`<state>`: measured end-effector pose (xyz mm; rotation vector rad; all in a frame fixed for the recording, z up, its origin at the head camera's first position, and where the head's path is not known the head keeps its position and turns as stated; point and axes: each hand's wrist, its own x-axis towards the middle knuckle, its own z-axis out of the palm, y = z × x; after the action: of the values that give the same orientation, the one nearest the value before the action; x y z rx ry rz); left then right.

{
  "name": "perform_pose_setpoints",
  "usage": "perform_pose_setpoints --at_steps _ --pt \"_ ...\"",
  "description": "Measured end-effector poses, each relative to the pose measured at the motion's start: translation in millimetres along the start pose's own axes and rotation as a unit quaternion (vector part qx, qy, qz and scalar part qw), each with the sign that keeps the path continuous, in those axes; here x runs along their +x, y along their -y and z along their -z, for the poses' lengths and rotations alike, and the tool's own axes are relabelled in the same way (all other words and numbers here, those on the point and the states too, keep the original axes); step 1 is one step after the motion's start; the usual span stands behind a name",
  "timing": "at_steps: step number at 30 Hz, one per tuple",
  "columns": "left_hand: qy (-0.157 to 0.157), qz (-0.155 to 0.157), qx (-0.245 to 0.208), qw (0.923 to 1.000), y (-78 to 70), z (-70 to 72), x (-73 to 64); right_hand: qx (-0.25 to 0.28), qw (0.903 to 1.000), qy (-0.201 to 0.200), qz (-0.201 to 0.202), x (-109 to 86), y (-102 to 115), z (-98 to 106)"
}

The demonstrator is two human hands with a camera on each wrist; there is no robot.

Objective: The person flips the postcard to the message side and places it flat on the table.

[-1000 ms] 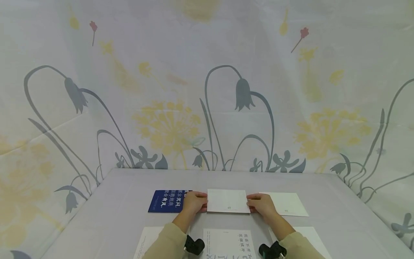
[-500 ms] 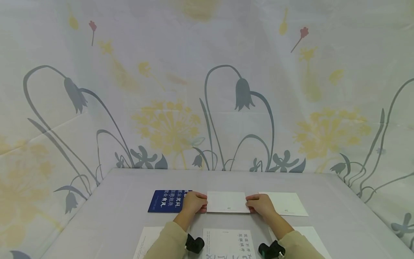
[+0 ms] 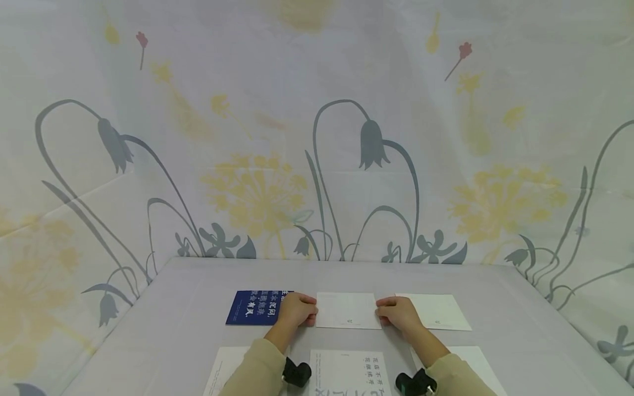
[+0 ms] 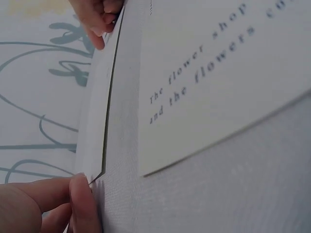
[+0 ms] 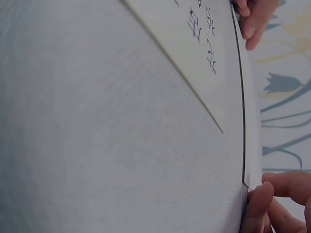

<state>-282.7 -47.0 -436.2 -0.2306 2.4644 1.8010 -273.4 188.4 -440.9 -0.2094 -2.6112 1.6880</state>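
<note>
In the head view a white card (image 3: 349,311), with a tiny mark near its lower edge, lies level in the middle of the back row, right at the tabletop. My left hand (image 3: 296,311) pinches its left edge between thumb and fingers. At the opposite edge, my right hand (image 3: 402,314) pinches the card the same way. The left wrist view shows the left thumb and fingers at a near corner of the card (image 4: 99,111), with a thin dark gap under its near edge. In the right wrist view the right fingertips (image 5: 262,194) hold the other near corner.
A blue card (image 3: 255,308) with white characters lies left of the left hand, and a cream card (image 3: 438,312) lies right. Nearer stand a printed card (image 3: 349,374) and two partly covered white cards. All rest on a pale tablecloth (image 3: 520,330) before a flowered backdrop (image 3: 317,82).
The white card has come down slightly and toward me; the dark shadow along its near edge has mostly gone. Both hands keep their hold and have barely moved.
</note>
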Motion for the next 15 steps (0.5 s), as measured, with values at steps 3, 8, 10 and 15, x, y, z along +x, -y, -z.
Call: perform_pose_setpoints --at_steps 3,8,10,15 --pt "0.005 0.005 -0.013 0.9999 0.2 0.3 0.6 0.006 1.0000 -0.003 -0.003 0.1 -0.7 1.0" --pt "0.017 0.001 -0.029 0.9994 1.4 2.2 0.2 0.014 0.9999 -0.008 -0.006 0.6 -1.1 1.5" --pt "0.021 -0.006 -0.028 0.9994 1.9 2.5 -0.5 0.013 0.9999 -0.007 -0.002 0.3 -0.9 2.0" --pt "0.027 -0.023 -0.032 0.9989 1.9 3.8 -2.3 -0.006 0.9999 -0.004 0.010 -2.6 1.6 2.5"
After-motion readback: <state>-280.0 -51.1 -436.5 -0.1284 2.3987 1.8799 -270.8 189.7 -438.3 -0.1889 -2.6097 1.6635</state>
